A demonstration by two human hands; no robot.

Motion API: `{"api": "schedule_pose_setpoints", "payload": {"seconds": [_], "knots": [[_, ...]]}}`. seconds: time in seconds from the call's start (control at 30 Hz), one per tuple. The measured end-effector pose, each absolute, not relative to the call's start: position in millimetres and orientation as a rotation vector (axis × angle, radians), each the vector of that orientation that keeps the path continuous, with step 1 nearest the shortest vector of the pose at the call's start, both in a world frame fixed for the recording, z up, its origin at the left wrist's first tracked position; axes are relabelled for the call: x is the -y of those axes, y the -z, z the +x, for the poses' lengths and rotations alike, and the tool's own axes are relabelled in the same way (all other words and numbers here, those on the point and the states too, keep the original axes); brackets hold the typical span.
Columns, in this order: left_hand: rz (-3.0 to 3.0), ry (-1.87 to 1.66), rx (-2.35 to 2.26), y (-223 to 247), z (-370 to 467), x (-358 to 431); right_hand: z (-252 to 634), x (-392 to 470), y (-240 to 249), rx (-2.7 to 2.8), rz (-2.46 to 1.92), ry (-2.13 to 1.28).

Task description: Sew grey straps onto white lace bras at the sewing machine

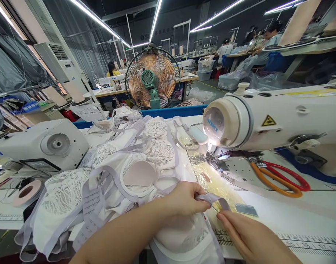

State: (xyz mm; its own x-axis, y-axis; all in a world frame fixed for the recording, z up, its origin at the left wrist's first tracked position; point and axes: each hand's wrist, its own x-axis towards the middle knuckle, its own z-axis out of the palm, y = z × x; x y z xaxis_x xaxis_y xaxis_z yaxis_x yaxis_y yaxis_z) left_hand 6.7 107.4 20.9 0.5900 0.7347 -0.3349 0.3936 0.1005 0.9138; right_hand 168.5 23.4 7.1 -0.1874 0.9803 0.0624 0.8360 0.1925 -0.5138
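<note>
My left hand [188, 198] is closed on a pale grey strap [214, 200] in front of the sewing machine. Close by on the right, my right hand [236, 227] pinches the strap's other end, where a thin metallic thing shows between the fingertips; what it is I cannot make out. Below my hands lies a white bra cup [181, 234] with grey edging. A pile of white lace bras [159, 150] with grey straps covers the table to the left.
A white sewing machine [280, 117] with its lamp lit stands at the right, orange and red-handled scissors [280, 178] beneath it. Another machine [55, 145] stands left, near a tape roll [27, 192]. Behind are a large fan [153, 79] and several people at work.
</note>
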Motion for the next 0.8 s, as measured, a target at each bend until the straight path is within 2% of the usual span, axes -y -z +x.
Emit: {"api": "schedule_pose_setpoints", "payload": {"seconds": [0.8], "knots": [[1.794,-0.285,-1.098,-22,7,-103,167,-25,5,2.109,-1.819,-0.619]]}}
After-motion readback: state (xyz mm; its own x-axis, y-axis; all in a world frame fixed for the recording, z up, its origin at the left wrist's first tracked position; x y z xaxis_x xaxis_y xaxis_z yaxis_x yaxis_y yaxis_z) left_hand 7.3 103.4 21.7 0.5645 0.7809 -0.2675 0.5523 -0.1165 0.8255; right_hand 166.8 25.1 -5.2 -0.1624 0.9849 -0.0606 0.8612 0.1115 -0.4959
